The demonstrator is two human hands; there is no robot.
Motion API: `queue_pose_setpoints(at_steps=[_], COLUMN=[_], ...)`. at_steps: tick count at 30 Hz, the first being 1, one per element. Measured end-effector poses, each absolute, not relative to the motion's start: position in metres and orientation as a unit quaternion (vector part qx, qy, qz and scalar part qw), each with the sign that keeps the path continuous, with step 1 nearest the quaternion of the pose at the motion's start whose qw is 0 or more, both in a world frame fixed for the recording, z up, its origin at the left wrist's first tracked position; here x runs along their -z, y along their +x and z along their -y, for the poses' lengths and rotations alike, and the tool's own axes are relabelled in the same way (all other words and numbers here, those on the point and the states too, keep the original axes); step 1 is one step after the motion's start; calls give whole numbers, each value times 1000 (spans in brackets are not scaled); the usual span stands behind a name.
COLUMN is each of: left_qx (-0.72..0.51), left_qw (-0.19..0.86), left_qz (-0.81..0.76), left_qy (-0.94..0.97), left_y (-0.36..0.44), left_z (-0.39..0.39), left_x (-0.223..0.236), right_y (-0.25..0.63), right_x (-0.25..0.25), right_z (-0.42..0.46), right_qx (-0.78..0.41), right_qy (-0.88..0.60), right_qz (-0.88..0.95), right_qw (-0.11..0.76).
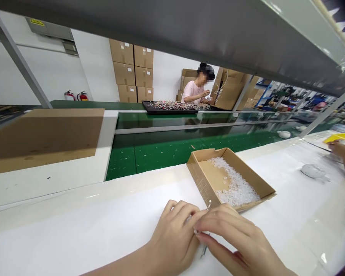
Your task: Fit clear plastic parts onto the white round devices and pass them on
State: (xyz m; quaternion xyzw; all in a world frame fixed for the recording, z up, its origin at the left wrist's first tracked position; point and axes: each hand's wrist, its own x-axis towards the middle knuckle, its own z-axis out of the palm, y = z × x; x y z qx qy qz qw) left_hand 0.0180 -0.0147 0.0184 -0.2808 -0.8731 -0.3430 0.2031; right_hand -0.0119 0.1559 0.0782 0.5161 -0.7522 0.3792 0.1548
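Left hand (172, 239) and right hand (232, 241) both closed in a fingertip pinch on a small white wired part (197, 231), held over the white bench (74, 226), just beside a cardboard tray (244, 180) of clear plastic pieces (232, 182). Yellow wall label (36, 22) and carton (125, 51) labels too small to read.
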Motion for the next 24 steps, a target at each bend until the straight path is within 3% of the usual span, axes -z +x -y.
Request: queue_pose_setpoints(at_steps=[9,16,24], left_qx=[347,367,426], left_qw=[209,170,123], left_qz=[868,878,872], left_qy=[-289,-255,-208], left_y=[16,18,25], left_z=[13,10,-2], left_x=[-14,-19,-3], right_y=[-10,-14,4], right_x=[-80,-55,-18], right_z=[-153,-160,-154], right_qx=[-400,-457,-520], right_qy=[510,367,258], right_qz=[759,810,812], right_qw=[68,21,57])
